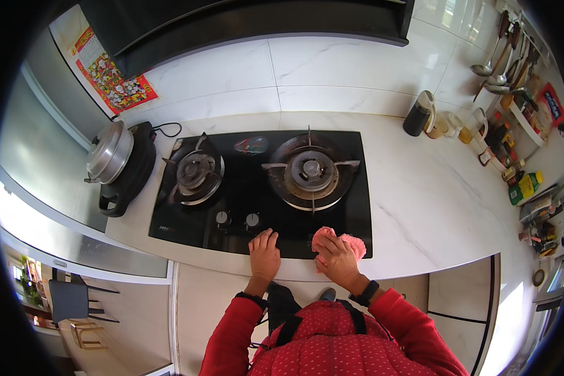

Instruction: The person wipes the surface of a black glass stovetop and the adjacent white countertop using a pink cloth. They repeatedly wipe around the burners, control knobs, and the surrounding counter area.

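Note:
A pink cloth (353, 245) is bunched under my right hand (336, 258), which grips it at the front right corner of the black glass gas cooktop (244, 188). My left hand (264, 251) rests at the cooktop's front edge, just below two control knobs (252, 220), holding nothing, its fingers close together. The larger burner (311, 170) with its pan support lies behind my right hand; the smaller burner (195, 172) is at the left. A glossy oval sticker (251, 145) sits on the glass between them, towards the back.
An aluminium pot (110, 152) stands on a black appliance (138, 174) left of the cooktop. A dark-bodied pitcher (418, 115) and glass jars (437, 126) stand at the back right. Ladles (482, 69) hang on the wall, above bottles and packets. A range hood (263, 23) overhangs the back.

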Action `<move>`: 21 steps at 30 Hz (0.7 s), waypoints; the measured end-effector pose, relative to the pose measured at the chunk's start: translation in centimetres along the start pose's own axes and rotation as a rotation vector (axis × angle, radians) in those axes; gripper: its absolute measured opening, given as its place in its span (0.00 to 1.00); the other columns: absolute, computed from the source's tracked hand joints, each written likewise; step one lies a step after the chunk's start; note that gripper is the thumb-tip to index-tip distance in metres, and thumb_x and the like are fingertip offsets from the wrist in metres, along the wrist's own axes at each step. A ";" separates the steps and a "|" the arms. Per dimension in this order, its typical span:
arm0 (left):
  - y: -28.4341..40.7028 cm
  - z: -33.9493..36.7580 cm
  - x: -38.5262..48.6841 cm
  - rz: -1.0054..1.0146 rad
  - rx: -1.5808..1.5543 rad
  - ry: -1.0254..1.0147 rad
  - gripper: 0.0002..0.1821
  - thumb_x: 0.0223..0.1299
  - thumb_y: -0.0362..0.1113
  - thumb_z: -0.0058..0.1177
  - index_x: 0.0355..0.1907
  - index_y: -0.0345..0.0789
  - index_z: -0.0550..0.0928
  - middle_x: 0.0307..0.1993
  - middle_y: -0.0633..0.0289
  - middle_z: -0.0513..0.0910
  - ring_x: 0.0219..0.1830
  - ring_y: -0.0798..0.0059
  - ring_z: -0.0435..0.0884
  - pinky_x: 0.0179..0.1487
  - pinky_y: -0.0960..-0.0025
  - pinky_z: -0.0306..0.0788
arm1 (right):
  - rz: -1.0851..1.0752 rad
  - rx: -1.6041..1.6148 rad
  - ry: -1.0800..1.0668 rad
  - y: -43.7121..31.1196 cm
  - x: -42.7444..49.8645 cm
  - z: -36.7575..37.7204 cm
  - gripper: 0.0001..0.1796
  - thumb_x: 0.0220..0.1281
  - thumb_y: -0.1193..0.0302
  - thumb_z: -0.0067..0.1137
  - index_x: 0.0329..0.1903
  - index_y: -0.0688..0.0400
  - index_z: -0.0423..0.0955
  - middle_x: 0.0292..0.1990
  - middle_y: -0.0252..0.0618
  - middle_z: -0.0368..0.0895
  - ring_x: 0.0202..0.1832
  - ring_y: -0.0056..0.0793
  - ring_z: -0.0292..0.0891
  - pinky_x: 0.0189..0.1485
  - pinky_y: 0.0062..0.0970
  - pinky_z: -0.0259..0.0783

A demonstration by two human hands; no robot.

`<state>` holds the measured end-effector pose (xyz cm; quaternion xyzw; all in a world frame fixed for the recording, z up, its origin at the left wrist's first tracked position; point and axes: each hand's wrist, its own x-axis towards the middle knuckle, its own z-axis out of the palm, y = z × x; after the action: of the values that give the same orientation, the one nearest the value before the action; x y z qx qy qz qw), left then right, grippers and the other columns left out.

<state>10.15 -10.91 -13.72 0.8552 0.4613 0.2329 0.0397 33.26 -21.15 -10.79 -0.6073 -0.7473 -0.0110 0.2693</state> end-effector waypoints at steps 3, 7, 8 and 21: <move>-0.1 0.1 0.1 -0.006 -0.014 0.002 0.24 0.56 0.31 0.54 0.59 0.37 0.78 0.63 0.59 0.76 0.67 0.60 0.72 0.69 0.54 0.61 | 0.034 0.073 -0.036 -0.9 0.4 -0.2 0.18 0.54 0.65 0.64 0.49 0.52 0.82 0.59 0.33 0.78 0.67 0.36 0.69 0.61 0.42 0.70; -0.1 0.2 0.0 -0.003 -0.033 -0.004 0.25 0.56 0.32 0.55 0.60 0.37 0.78 0.64 0.58 0.76 0.68 0.60 0.72 0.69 0.54 0.61 | 0.005 0.060 -0.073 -2.0 1.5 0.3 0.18 0.54 0.65 0.65 0.49 0.52 0.82 0.59 0.32 0.78 0.68 0.36 0.68 0.62 0.42 0.70; -0.1 0.2 -0.1 -0.001 -0.038 -0.004 0.25 0.57 0.32 0.55 0.60 0.36 0.78 0.64 0.58 0.76 0.68 0.60 0.72 0.69 0.53 0.61 | 0.000 0.060 -0.076 -2.5 1.8 0.6 0.18 0.53 0.65 0.65 0.49 0.52 0.82 0.60 0.32 0.78 0.68 0.36 0.68 0.62 0.43 0.70; -1.6 0.3 -0.3 -0.003 -0.488 0.124 0.26 0.60 0.28 0.52 0.64 0.35 0.74 0.65 0.53 0.75 0.68 0.56 0.72 0.71 0.53 0.61 | -0.037 -0.004 -0.108 -6.8 8.4 6.6 0.24 0.54 0.65 0.66 0.55 0.56 0.81 0.64 0.37 0.78 0.68 0.38 0.69 0.64 0.43 0.70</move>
<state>8.90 -10.22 -14.58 0.8035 0.3942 0.3896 0.2171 23.52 -13.10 -10.89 -0.5937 -0.7719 0.0154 0.2271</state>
